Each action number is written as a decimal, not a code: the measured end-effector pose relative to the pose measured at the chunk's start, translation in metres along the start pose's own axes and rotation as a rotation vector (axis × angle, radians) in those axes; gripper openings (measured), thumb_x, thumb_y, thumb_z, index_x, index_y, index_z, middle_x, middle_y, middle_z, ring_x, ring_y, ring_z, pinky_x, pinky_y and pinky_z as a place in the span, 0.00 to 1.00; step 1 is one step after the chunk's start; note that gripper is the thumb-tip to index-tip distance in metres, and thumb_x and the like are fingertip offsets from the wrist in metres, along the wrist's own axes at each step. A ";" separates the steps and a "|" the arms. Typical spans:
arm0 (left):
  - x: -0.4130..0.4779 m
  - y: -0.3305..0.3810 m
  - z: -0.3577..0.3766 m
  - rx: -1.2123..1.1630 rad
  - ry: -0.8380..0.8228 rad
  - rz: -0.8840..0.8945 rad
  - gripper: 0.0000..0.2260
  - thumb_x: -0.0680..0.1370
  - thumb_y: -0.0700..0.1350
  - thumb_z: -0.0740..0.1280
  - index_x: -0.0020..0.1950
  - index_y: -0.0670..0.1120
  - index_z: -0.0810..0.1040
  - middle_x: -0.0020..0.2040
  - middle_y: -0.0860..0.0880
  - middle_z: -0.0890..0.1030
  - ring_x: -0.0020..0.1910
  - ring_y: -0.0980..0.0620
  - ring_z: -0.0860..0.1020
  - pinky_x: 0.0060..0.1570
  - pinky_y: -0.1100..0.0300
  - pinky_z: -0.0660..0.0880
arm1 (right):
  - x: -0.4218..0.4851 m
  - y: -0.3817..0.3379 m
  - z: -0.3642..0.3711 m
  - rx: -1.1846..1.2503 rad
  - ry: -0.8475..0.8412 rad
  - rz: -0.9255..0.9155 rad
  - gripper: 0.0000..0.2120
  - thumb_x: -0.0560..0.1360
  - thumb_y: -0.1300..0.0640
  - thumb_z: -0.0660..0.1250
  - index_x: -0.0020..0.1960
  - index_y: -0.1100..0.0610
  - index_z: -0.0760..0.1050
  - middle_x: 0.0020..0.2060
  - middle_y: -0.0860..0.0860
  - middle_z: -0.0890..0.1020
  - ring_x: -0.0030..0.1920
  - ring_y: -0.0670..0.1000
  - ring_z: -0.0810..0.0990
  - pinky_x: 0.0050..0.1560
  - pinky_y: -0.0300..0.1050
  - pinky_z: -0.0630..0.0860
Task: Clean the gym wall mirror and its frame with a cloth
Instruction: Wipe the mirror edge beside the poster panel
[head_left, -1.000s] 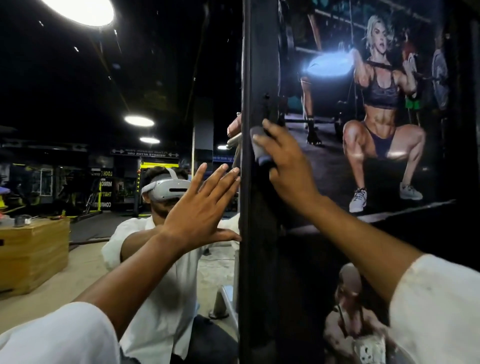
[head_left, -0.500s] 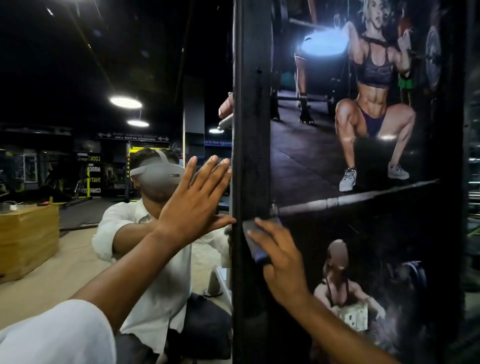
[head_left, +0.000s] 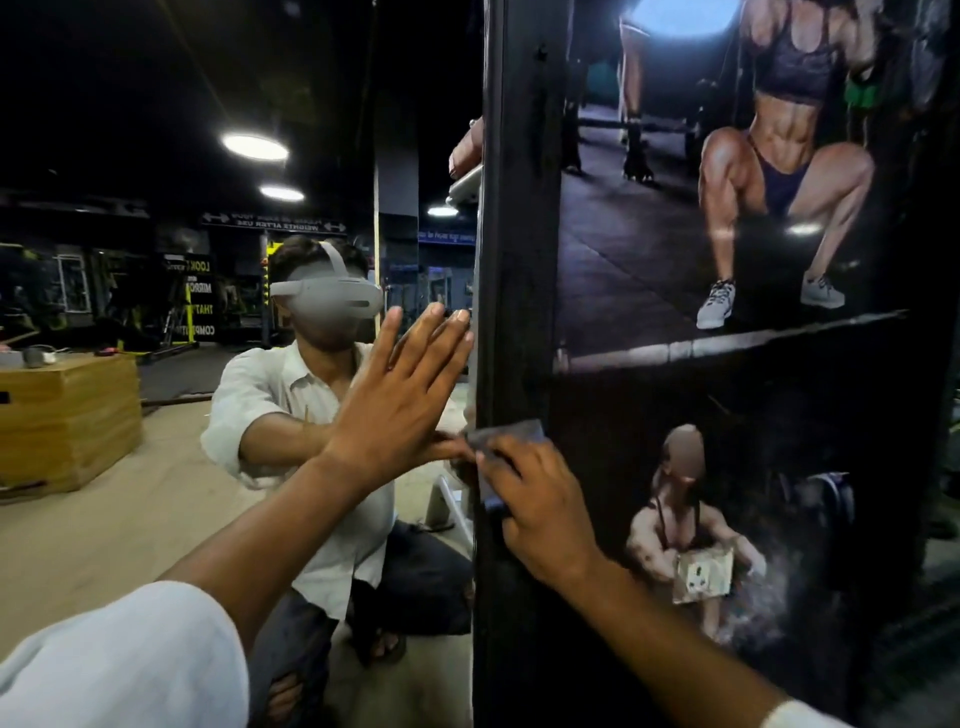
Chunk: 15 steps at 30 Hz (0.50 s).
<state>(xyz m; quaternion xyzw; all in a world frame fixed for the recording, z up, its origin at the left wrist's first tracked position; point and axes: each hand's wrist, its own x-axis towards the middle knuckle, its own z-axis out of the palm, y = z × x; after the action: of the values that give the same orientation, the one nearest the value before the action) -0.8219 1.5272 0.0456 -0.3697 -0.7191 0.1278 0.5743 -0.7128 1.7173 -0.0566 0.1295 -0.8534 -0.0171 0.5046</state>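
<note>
The wall mirror (head_left: 208, 467) fills the left half of the head view and reflects me in a white shirt. Its black frame (head_left: 514, 260) runs upright through the middle. My left hand (head_left: 400, 400) lies flat against the glass with straight, spread fingers, right beside the frame. My right hand (head_left: 540, 504) presses a small dark grey cloth (head_left: 506, 434) onto the frame, low down, with its fingers spread over the cloth. Most of the cloth is hidden under that hand.
A large gym poster (head_left: 753, 260) covers the wall right of the frame. The mirror reflects a wooden box (head_left: 67, 415), ceiling lights and the gym floor. A white object (head_left: 465, 184) and part of a hand show in the reflection beside the frame, higher up.
My right hand has slid the cloth down the frame from high up to a low position. My left hand has stayed flat on the glass.
</note>
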 end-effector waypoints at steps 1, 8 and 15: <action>-0.010 0.005 0.001 -0.006 -0.006 0.021 0.56 0.76 0.80 0.52 0.87 0.38 0.47 0.87 0.38 0.44 0.86 0.36 0.43 0.82 0.30 0.46 | -0.018 -0.006 0.003 0.008 -0.074 -0.007 0.25 0.68 0.60 0.64 0.65 0.58 0.80 0.64 0.53 0.76 0.59 0.56 0.74 0.60 0.62 0.80; -0.033 0.027 0.004 -0.013 -0.061 0.027 0.57 0.75 0.78 0.59 0.87 0.38 0.45 0.87 0.37 0.41 0.86 0.35 0.42 0.81 0.29 0.49 | 0.043 0.009 -0.056 0.052 0.161 -0.002 0.23 0.71 0.70 0.71 0.66 0.61 0.80 0.63 0.59 0.78 0.63 0.60 0.77 0.58 0.54 0.79; -0.067 0.058 0.023 -0.007 -0.046 0.095 0.47 0.83 0.73 0.49 0.86 0.36 0.48 0.87 0.36 0.45 0.86 0.37 0.45 0.82 0.30 0.50 | 0.032 0.018 -0.018 -0.013 0.168 0.024 0.25 0.69 0.72 0.74 0.65 0.62 0.81 0.63 0.59 0.79 0.62 0.59 0.76 0.56 0.57 0.79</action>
<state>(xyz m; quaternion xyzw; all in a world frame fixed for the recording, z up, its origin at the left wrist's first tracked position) -0.8167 1.5272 -0.0457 -0.4027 -0.7142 0.1609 0.5494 -0.7150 1.7286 -0.0178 0.1171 -0.8095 -0.0057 0.5753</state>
